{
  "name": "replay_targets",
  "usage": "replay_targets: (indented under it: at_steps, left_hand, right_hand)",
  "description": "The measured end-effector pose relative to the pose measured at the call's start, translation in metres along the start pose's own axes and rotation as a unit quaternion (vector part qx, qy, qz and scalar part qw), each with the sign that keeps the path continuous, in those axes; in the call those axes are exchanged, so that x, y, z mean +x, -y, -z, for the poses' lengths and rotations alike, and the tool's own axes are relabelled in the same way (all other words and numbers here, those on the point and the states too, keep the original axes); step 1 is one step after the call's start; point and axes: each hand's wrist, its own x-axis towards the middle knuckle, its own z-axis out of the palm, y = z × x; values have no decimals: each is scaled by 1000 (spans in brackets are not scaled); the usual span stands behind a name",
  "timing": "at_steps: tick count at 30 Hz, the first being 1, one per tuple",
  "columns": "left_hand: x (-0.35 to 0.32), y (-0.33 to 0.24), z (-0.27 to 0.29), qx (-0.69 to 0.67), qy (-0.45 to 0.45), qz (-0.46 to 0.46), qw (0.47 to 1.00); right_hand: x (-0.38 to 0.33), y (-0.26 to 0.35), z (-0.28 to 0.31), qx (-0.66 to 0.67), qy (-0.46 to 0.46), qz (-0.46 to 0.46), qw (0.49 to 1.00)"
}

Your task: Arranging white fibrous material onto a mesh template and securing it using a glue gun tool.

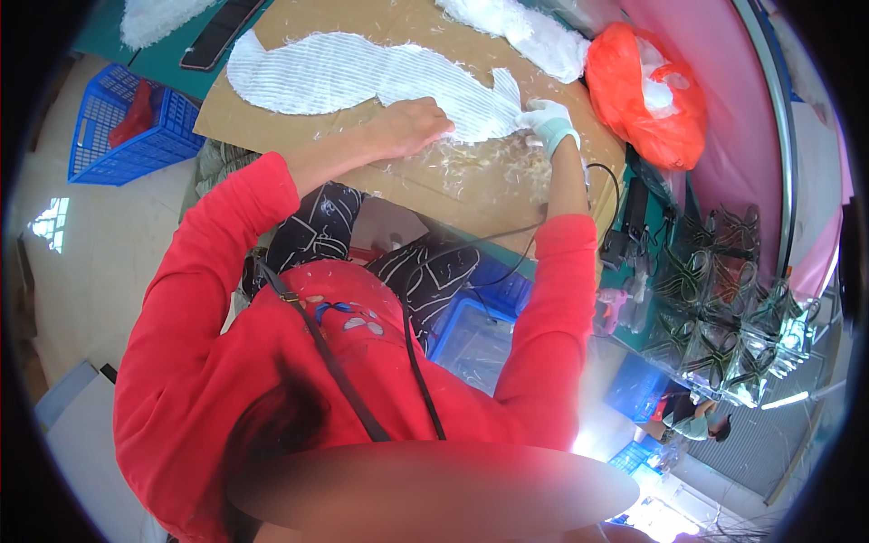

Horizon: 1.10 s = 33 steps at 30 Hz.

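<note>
A long, wavy-edged piece of white ribbed fabric (317, 72) lies flat across brown cardboard (453, 204). My left hand (412, 125) is bare and rests at the fabric's near edge, its fingers curled together against it. At the fabric's right end, my right hand (549, 125), in a pale glove, has its fingertips closed on the edge; their undersides are hidden. Loose white fluff (484, 163) is scattered on the cardboard below both hands.
Another fluffy white piece (525, 36) lies at the far edge, beside an orange-red plastic bag (625, 95) with white stuff inside. A phone (213, 41) sits far left. A blue basket (136, 136) stands left. Clear packs (715, 290), a pink glue gun (613, 308) and a co-worker (692, 419) are right.
</note>
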Motion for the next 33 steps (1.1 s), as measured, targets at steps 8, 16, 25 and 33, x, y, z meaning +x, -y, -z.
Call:
replay_targets:
  at_steps: [8,16,25,33]
  left_hand:
    - [7,0,-10,-32,-35,19,999]
    - [10,-34,-18,-123,37,41,991]
    - [-47,-35,51,-95,-73,28,992]
    - [-117,47,97,182,-136,199,953]
  right_hand:
    - [10,-5,1,-45,-26,15,999]
    - [6,-8,22,-364,37,22,930]
    - [4,11,25,-180,-134,168,960]
    - [18,-3,7,-351,-168,87,917]
